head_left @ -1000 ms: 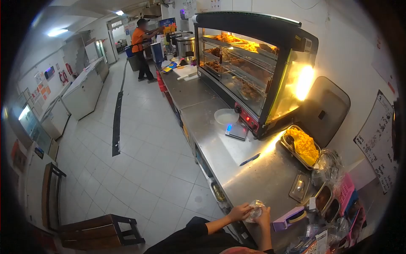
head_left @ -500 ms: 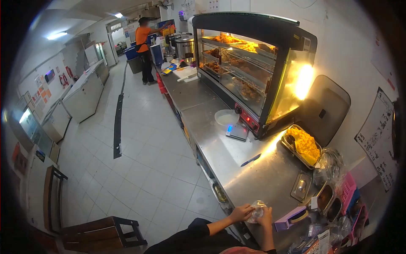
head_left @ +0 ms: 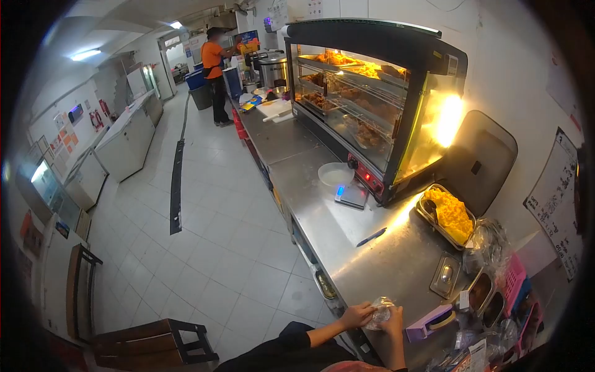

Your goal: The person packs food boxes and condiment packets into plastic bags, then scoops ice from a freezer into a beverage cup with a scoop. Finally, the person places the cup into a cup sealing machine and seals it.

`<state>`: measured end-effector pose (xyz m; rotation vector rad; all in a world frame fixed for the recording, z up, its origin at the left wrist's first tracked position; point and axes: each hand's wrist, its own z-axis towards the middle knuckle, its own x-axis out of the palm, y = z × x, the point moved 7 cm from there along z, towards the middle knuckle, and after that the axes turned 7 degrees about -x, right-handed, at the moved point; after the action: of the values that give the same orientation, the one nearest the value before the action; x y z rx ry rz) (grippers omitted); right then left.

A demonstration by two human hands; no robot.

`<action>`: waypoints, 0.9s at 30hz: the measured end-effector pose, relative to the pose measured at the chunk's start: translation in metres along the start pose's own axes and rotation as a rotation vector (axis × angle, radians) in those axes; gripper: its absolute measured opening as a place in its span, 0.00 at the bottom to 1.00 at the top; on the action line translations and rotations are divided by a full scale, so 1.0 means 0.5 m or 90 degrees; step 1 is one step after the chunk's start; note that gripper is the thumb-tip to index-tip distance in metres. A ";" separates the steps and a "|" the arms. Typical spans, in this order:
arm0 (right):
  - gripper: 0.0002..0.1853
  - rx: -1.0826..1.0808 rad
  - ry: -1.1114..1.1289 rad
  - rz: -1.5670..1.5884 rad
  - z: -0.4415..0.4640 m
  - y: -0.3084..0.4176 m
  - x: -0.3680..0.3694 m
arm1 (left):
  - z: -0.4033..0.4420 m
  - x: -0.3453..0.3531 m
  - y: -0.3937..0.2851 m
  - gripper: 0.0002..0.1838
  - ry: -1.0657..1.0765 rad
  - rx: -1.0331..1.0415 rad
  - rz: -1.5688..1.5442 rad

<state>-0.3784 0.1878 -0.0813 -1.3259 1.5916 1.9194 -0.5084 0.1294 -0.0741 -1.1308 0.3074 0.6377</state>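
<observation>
At the front edge of the steel counter, a small, shiny clear plastic bag point(head_left: 380, 311) is held between my two hands. My left hand point(head_left: 357, 315) has its fingers pinched on the left side of the plastic. On the opposite side, my right hand point(head_left: 393, 321) is closed around its right edge. What the plastic contains, if anything, I cannot make out. Just right of my right hand lies a purple tape dispenser point(head_left: 429, 323) with a roll in it.
Beyond my hands are a pen point(head_left: 372, 237), a digital scale point(head_left: 352, 196), a white bowl point(head_left: 335, 175) and a lit food warmer point(head_left: 353, 99). A tray of yellow food point(head_left: 447, 214), a metal lid point(head_left: 445, 276) and a pink basket point(head_left: 513, 279) stand right. A person in orange point(head_left: 212, 59) works far off.
The view has shifted slightly. My hands stay at the plastic bag, with small finger movements. The distant person's arm has drawn in closer to the body.
</observation>
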 end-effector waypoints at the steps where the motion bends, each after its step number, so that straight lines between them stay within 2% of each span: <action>1: 0.32 -0.012 -0.003 0.004 0.000 0.002 -0.001 | 0.001 0.002 0.004 0.11 0.005 -0.003 0.001; 7: 0.35 -0.021 -0.009 -0.001 -0.002 0.002 -0.003 | -0.002 0.004 0.004 0.13 0.013 -0.004 0.022; 10: 0.38 0.058 -0.002 0.032 -0.002 -0.009 0.001 | 0.000 0.000 -0.002 0.13 0.022 -0.013 0.027; 13: 0.38 0.057 0.014 0.028 0.000 -0.009 0.003 | -0.001 0.001 -0.001 0.14 0.020 -0.001 0.026; 16: 0.33 -0.031 -0.019 -0.004 -0.001 -0.002 -0.001 | -0.001 0.003 0.000 0.13 0.012 0.007 0.027; 27: 0.35 0.018 0.001 0.024 -0.001 -0.001 -0.004 | 0.003 -0.007 -0.013 0.12 0.006 0.016 0.024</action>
<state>-0.3769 0.1882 -0.0803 -1.2949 1.6500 1.9100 -0.5076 0.1281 -0.0667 -1.1068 0.3443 0.6604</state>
